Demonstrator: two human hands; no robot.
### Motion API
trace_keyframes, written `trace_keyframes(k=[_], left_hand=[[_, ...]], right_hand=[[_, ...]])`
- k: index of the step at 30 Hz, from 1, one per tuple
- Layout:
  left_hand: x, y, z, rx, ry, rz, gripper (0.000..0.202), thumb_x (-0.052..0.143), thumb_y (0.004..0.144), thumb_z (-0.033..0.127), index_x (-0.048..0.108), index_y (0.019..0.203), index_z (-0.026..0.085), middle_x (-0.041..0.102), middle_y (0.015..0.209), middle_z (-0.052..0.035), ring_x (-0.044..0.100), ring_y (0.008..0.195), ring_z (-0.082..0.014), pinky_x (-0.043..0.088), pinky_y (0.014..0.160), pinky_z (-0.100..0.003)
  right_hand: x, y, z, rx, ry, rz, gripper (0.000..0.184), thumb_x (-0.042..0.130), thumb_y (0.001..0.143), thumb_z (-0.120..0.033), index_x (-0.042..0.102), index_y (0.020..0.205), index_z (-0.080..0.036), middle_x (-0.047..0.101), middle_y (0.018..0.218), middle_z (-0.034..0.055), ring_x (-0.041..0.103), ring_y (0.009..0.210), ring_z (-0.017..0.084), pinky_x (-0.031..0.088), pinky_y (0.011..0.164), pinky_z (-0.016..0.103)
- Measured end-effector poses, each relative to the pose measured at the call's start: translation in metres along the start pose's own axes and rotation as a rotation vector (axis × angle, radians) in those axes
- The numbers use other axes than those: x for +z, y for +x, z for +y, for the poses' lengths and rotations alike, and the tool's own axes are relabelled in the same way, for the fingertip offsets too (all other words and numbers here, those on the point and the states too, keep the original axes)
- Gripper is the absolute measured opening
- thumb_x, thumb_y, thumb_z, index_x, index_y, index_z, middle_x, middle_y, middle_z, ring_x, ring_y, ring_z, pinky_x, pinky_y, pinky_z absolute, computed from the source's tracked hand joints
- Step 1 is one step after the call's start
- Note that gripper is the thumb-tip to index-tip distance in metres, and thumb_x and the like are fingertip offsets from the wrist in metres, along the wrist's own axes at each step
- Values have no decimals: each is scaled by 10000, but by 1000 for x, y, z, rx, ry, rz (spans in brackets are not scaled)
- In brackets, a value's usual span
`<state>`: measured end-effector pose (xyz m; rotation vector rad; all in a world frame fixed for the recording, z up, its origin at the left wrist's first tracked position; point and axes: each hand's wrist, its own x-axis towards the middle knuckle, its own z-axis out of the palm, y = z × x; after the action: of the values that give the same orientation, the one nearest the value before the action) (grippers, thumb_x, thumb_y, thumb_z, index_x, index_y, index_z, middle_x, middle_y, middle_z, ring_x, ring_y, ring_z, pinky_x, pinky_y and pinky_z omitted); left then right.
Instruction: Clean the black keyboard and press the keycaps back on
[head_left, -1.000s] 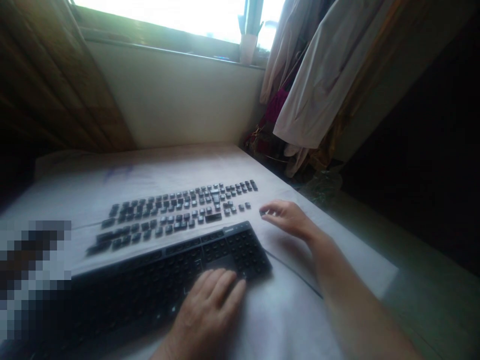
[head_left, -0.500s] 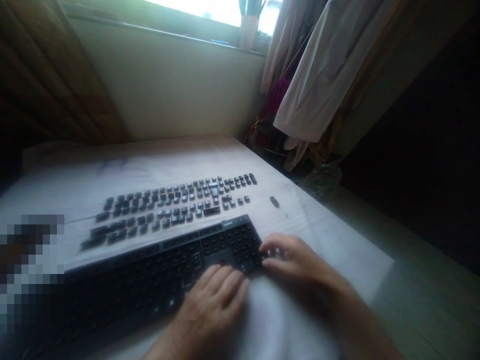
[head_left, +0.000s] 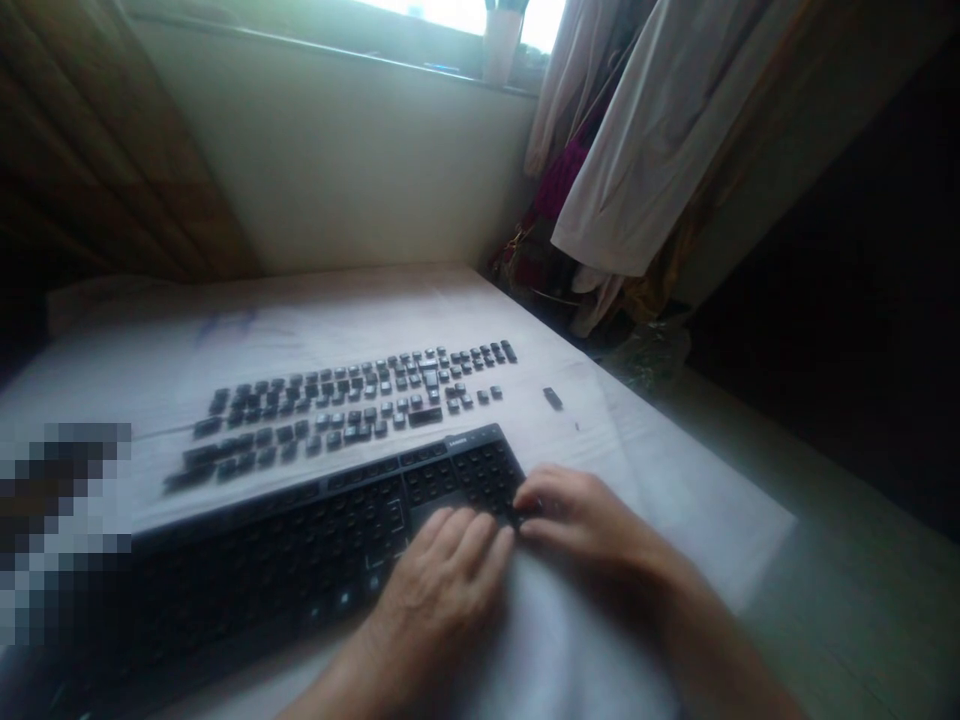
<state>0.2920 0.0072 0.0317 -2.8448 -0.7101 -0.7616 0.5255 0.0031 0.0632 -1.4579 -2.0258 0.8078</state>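
Note:
A black keyboard lies at a slant across the table, its key bed showing rows of small sockets without caps. My left hand rests palm down over its lower right part, fingers laid flat and close together. At the keyboard's right end is my right hand, thumb and fingers bent towards each other in a pinch over the number-pad corner. Whatever is between those fingertips is too small and blurred to make out. Behind the keyboard, loose black keycaps are spread in rows.
A small dark piece lies apart on the white-covered table, right of the keycaps. Clothes hang past the table's right edge. A curtain hangs at the left, and a pot stands on the window sill.
My left hand has slid slightly right along the keyboard, closer to my right hand. My right hand stays at the corner, its fingertips shifted a little. The camera view has moved slightly.

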Motion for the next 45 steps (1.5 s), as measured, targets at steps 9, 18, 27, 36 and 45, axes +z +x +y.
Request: trace_keyframes(k=[9,18,27,36,45], left_hand=[[2,1,0,-14,-9,-32,316,440,1007,224,555,1300,190,632,1138,-75,565,1088,-224,416,1060,-401],[5,9,1,-22,-9,-14,301,474,985,182,557,1274,184,632,1097,-71,577,1004,-220,431,1016,-389],[7,10,0,-6,3,35,277,446,1003,193,587,1242,194,635,1056,-52,563,987,-218,378,1037,-392],[7,12,1,-25,27,83,285,389,1031,210,622,1196,211,651,1024,-29,557,971,-206,311,1082,-390],[7,9,1,-30,28,-14,256,470,1005,236,597,1227,222,625,1059,-32,542,1007,-200,336,1087,-398]], right_hand=[[1,0,-1,19,19,-9,108,701,785,-117,717,882,-165,689,841,30,654,779,165,491,719,267],[-3,2,-2,44,26,-27,103,702,801,-180,747,893,-168,723,835,42,676,769,172,507,705,265],[1,1,-2,51,74,49,160,614,850,-186,773,860,-175,760,830,57,705,775,174,520,729,273],[1,5,-3,63,88,27,139,633,830,-180,772,825,-187,759,808,44,704,751,165,519,706,258],[6,3,-2,16,38,49,144,624,833,-177,763,800,-197,741,792,41,691,732,161,521,695,265]])
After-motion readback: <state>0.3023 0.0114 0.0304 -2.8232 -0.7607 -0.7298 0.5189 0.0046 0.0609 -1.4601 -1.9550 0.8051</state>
